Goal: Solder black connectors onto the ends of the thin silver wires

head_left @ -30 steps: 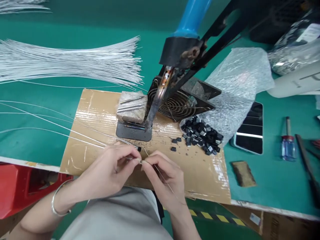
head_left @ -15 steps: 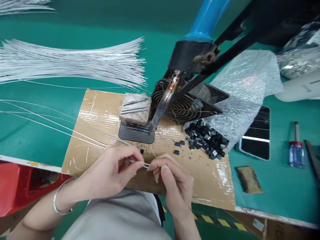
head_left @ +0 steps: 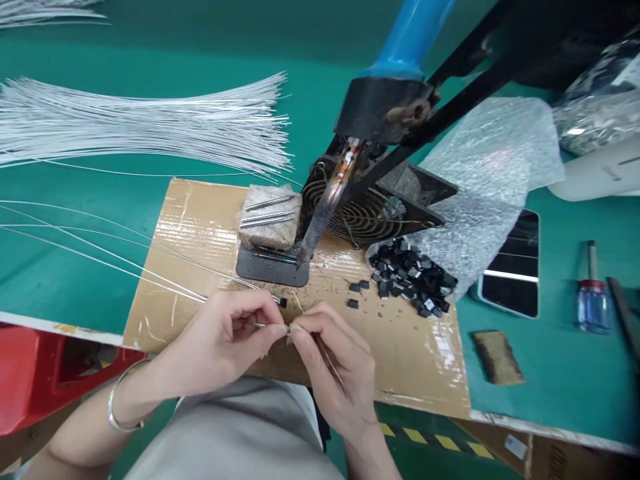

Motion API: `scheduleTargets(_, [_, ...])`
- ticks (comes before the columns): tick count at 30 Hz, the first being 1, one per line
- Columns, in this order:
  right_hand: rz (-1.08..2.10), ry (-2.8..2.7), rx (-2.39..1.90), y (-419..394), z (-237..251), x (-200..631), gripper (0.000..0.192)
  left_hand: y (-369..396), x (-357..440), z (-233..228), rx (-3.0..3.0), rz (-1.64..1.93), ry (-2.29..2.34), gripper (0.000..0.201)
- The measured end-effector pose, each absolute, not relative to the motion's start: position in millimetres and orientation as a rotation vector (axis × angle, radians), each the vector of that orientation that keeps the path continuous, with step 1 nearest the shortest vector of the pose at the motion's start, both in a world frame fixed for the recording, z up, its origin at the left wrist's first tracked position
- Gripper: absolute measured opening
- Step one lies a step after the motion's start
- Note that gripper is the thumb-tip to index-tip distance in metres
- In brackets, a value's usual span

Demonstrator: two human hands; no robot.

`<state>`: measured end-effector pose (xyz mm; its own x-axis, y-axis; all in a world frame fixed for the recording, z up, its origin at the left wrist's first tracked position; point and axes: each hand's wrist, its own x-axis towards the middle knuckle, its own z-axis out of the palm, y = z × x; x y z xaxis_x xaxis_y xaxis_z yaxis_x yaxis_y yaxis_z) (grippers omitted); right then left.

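My left hand (head_left: 227,343) is closed in a pinch on thin white wires (head_left: 173,285), which trail off to the left. At their tips my right hand (head_left: 336,367) meets it, thumb and forefinger pinched together; the wire ends between the fingertips are mostly hidden. A fine, solder-like strand (head_left: 331,365) runs through my right hand, with its free end rising above the fingers. Just beyond my left fingers, another wire ends in a small black connector (head_left: 283,303) on the cardboard (head_left: 200,220). Behind the hands, a blue-handled soldering iron (head_left: 327,213) points down, clamped in a stand.
A stained sponge block (head_left: 270,233) carrying metal rods sits beside the iron tip. Behind is a black fan (head_left: 345,207). Black connectors (head_left: 415,277) spill from a bubble-wrap bag (head_left: 495,167). Rightward lie a phone (head_left: 513,267) and screwdriver (head_left: 593,300). A white wire bundle (head_left: 145,127) lies at left.
My right hand has shifted left, bringing its thumb and forefinger together against my left fingertips. The fine strand moved with it. My left hand has barely moved.
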<state>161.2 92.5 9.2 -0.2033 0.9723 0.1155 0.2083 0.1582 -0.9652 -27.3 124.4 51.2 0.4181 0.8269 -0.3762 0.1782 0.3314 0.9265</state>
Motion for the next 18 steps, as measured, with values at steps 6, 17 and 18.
scheduleTargets(6, [1.158,-1.534,-1.167,93.6,12.5,158.5,0.018,124.9,-26.9,54.0,1.188,0.576,1.061,0.022])
scheduleTargets(17, [1.227,-0.948,-1.184,95.4,7.6,165.6,0.045,123.3,-25.8,50.6,1.130,0.677,1.194,0.020])
scheduleTargets(18, [1.253,-0.963,-1.174,95.3,8.0,164.5,0.048,123.5,-25.0,51.0,1.131,0.682,1.198,0.019])
